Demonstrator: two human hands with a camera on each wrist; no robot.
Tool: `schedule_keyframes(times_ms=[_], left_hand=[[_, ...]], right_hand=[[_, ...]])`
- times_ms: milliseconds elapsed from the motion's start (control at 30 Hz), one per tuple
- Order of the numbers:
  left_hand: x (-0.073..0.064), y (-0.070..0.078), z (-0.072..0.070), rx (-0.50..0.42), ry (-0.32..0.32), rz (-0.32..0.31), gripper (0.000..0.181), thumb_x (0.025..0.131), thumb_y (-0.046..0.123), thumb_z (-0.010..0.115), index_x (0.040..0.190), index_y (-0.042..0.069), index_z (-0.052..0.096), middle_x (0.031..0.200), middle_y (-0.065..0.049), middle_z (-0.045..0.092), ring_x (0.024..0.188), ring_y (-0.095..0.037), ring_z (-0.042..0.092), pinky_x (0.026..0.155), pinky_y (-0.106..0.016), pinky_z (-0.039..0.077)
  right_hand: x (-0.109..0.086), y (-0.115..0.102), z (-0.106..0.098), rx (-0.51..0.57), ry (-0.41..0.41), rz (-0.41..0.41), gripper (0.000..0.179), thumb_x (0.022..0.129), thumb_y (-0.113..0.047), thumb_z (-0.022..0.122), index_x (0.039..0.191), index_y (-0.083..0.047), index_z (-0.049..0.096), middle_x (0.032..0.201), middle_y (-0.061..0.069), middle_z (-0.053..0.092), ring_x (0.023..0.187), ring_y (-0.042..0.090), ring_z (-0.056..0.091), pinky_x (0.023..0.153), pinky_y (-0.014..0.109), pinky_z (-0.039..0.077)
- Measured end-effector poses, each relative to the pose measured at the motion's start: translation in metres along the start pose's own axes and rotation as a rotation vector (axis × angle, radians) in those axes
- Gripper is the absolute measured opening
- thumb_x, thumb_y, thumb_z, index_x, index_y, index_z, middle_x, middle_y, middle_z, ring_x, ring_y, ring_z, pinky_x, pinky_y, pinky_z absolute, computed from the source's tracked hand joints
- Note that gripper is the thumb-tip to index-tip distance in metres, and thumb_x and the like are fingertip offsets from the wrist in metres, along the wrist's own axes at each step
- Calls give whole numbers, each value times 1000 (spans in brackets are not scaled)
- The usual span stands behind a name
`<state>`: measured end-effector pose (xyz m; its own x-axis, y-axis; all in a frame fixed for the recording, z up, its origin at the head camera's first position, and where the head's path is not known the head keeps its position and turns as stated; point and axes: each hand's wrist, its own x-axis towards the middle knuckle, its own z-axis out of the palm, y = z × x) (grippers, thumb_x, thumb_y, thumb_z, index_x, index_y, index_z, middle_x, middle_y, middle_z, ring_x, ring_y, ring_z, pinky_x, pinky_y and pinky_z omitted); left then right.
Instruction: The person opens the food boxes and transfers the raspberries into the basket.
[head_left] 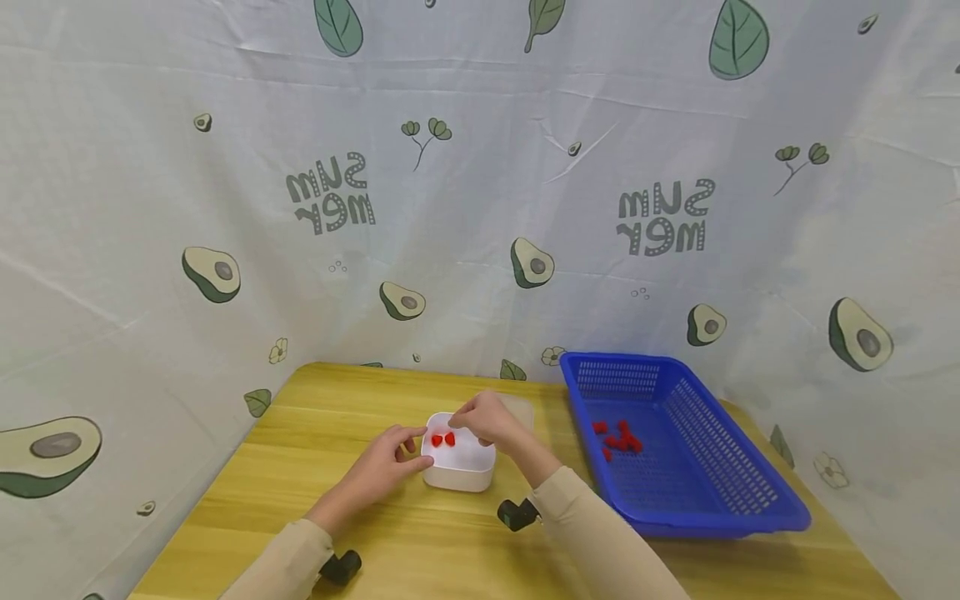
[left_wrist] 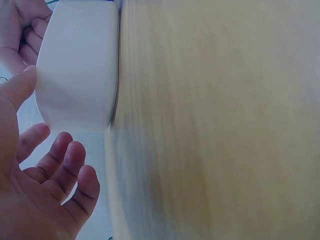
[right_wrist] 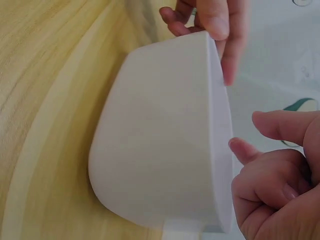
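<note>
A small white open-topped box (head_left: 457,478) stands on the wooden table. Inside it, near the left rim, lie two small red pieces (head_left: 450,438), roughly heart-shaped. My left hand (head_left: 384,465) is at the box's left end, thumb and index finger touching its rim around the corner; the other fingers hang loosely bent in the left wrist view. Over the box's far side reaches my right hand (head_left: 491,419). Its thumb and index tips stand apart above the opening in the right wrist view, with nothing visible between them, while its other fingers curl inward.
A blue plastic basket (head_left: 705,528) is on the right of the table (head_left: 330,417), holding several red pieces (head_left: 628,442). Behind the box lies a pale, flat, translucent item (head_left: 519,408), partly hidden by my right hand. A printed curtain (head_left: 465,208) hangs along the table's back edge.
</note>
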<state>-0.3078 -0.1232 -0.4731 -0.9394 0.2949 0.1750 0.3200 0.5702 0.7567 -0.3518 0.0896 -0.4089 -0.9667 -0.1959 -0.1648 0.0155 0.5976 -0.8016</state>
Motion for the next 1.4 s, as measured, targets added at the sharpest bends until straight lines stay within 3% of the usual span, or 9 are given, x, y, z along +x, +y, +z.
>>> schedule_keyframes(times_ms=[167,400,733,1400], left_hand=[[0,1,1,2,0,-1,52,92,37,73,138,14,61,99,1,56,83,-16,50,65,-26,43],[-1,2,0,3,5,-2,52,92,36,74,138,14,61,98,1,55,82,-16,50,65,-25,44],[-3,2,1,4,9,-8,53,92,36,74,138,14,61,97,2,55,82,-15,50,66,-26,44],[-1,3,-1,-8,10,-14,52,91,35,75,138,15,62,96,1,55,82,-16,50,66,-26,43]], right_hand=[[6,5,9,-34,21,13,13,88,-16,75,94,-5,78,64,4,56,40,10,27,42,24,28],[10,6,21,-120,57,35,15,87,-15,75,85,0,76,58,0,41,44,12,29,43,25,29],[8,4,34,-224,120,5,16,80,-5,74,67,-5,65,60,1,40,52,16,37,46,28,29],[7,1,40,-308,175,10,11,82,-4,74,76,-2,64,70,6,54,61,19,47,54,28,36]])
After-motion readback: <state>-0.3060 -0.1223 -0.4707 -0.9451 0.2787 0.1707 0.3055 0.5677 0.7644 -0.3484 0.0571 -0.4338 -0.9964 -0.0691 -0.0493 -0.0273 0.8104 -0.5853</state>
